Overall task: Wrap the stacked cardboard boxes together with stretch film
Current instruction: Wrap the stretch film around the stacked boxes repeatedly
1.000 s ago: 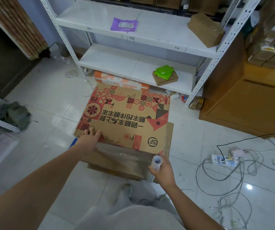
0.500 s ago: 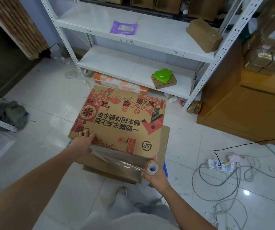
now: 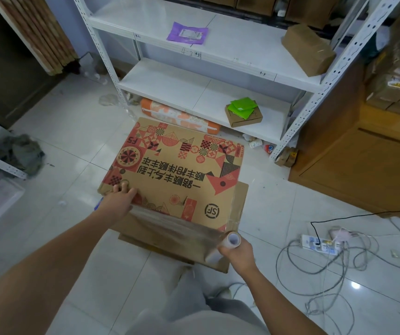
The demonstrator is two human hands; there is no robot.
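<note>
Top cardboard box [image 3: 177, 175] brown, printed with red-and-black geometric patterns and black lettering; shelf unit [image 3: 194, 93] white; packets [image 3: 241, 108] bright green; envelope [image 3: 187, 33] purple.

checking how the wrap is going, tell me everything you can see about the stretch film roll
The stretch film roll is a slim, pale tube with an open hollow core at its upper end, tilted by the near right corner of the stacked boxes. The right hand grips it. A clear, wrinkled sheet of film runs from it across the stack's near side to the left hand, which rests on the top box.

Matt printed cardboard boxes [image 3: 177, 172], glossy clear stretch film [image 3: 184, 226], shiny tiled floor [image 3: 73, 131]
</note>
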